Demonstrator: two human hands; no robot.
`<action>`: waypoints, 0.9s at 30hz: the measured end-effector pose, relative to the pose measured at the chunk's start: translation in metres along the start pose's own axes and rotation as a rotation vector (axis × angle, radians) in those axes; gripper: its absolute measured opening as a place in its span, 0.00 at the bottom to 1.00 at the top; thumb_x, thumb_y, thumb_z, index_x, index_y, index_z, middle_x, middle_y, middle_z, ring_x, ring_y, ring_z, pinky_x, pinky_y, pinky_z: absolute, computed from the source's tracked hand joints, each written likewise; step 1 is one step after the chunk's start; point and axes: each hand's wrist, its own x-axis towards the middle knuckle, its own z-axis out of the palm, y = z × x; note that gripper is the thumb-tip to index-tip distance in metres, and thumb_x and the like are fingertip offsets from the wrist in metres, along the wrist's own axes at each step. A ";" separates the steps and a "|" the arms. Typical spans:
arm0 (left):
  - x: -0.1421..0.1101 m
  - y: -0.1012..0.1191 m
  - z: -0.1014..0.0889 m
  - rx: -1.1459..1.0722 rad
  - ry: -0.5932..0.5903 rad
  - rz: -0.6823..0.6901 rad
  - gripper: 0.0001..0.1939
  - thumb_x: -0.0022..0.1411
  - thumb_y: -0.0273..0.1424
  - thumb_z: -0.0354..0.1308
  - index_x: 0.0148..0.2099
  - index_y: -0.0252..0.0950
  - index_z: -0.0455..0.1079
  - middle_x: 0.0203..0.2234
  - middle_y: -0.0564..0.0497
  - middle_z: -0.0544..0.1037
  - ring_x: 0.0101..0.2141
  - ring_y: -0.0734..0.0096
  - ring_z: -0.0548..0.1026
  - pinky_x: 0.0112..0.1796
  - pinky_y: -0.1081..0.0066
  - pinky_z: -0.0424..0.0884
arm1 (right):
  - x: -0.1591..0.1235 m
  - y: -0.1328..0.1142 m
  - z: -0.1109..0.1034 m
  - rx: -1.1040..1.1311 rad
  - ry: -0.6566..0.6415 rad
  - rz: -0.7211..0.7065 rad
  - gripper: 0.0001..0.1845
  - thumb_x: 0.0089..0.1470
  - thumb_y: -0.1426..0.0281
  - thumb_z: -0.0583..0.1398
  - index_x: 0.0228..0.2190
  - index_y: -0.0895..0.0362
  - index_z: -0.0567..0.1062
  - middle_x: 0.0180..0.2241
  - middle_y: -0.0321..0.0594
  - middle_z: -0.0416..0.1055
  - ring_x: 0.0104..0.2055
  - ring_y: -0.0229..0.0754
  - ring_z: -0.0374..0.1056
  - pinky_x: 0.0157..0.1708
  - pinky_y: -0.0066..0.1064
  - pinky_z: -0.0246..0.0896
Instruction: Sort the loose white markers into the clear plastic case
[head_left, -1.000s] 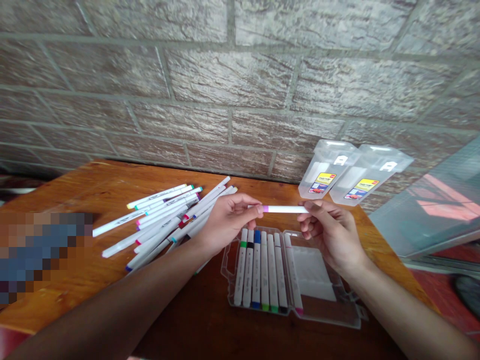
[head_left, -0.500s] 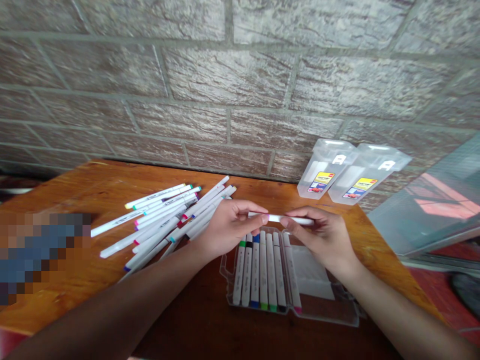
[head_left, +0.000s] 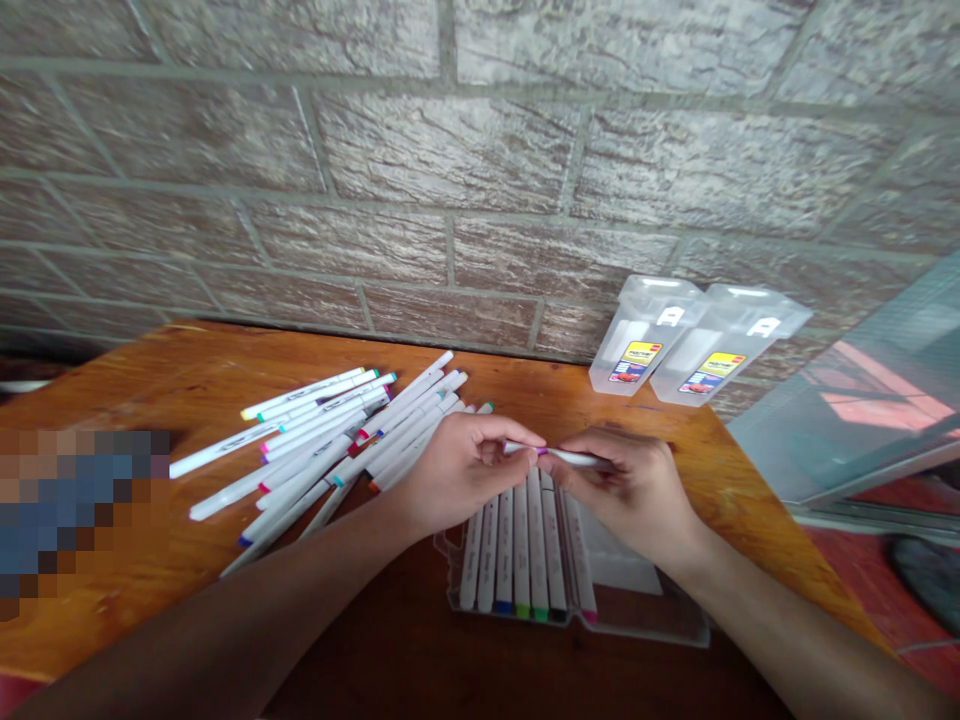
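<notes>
Between my two hands lies a white marker (head_left: 576, 458) with a purple band, held roughly level. My left hand (head_left: 459, 470) pinches its left end, and my right hand (head_left: 637, 490) grips its right part, fingertips nearly meeting at the band. Just below is an open clear plastic case (head_left: 645, 632). Several white markers (head_left: 517, 560) stand side by side in its left half, with blue, green and black ends toward me. One pink-ended marker (head_left: 581, 570) lies by the hinge, beside a white paper sheet (head_left: 619, 558). My hands cover the markers' far ends.
A loose pile of markers (head_left: 330, 440) with coloured ends spreads over the wooden table (head_left: 97, 400) on the left. Two clear upright cases (head_left: 637, 335) with yellow labels stand at the back right against the brick wall (head_left: 337, 150). A glass panel (head_left: 870, 400) is at right.
Both hands have come slightly lower and closer together on the marker, now covering the far ends of the markers in the case. The view has shifted a little.
</notes>
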 end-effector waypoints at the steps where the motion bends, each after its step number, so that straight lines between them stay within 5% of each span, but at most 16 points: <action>1: 0.000 0.000 0.000 0.004 -0.002 0.009 0.11 0.62 0.34 0.65 0.42 0.31 0.80 0.28 0.48 0.82 0.25 0.73 0.75 0.27 0.74 0.68 | 0.000 0.000 0.000 0.003 -0.004 0.001 0.04 0.57 0.69 0.69 0.31 0.54 0.81 0.23 0.34 0.75 0.21 0.36 0.67 0.22 0.27 0.57; 11: 0.004 -0.009 -0.004 0.010 -0.007 0.068 0.10 0.63 0.34 0.66 0.42 0.32 0.81 0.31 0.47 0.83 0.28 0.74 0.76 0.29 0.76 0.70 | -0.001 -0.001 -0.001 0.049 -0.025 0.017 0.04 0.59 0.70 0.68 0.31 0.56 0.81 0.23 0.34 0.75 0.24 0.35 0.68 0.25 0.27 0.58; 20: 0.006 -0.006 -0.008 -0.054 0.020 -0.045 0.12 0.62 0.37 0.67 0.43 0.33 0.80 0.28 0.50 0.81 0.26 0.74 0.75 0.27 0.76 0.69 | -0.005 0.009 0.005 0.268 -0.050 0.163 0.08 0.61 0.66 0.66 0.42 0.52 0.83 0.37 0.39 0.83 0.37 0.44 0.79 0.36 0.30 0.71; 27: 0.007 -0.002 -0.011 -0.051 0.046 -0.037 0.12 0.66 0.38 0.63 0.38 0.34 0.79 0.24 0.52 0.77 0.26 0.75 0.74 0.28 0.76 0.66 | -0.002 0.007 0.005 0.353 0.002 0.251 0.09 0.61 0.64 0.66 0.40 0.55 0.83 0.35 0.40 0.82 0.33 0.42 0.77 0.30 0.29 0.71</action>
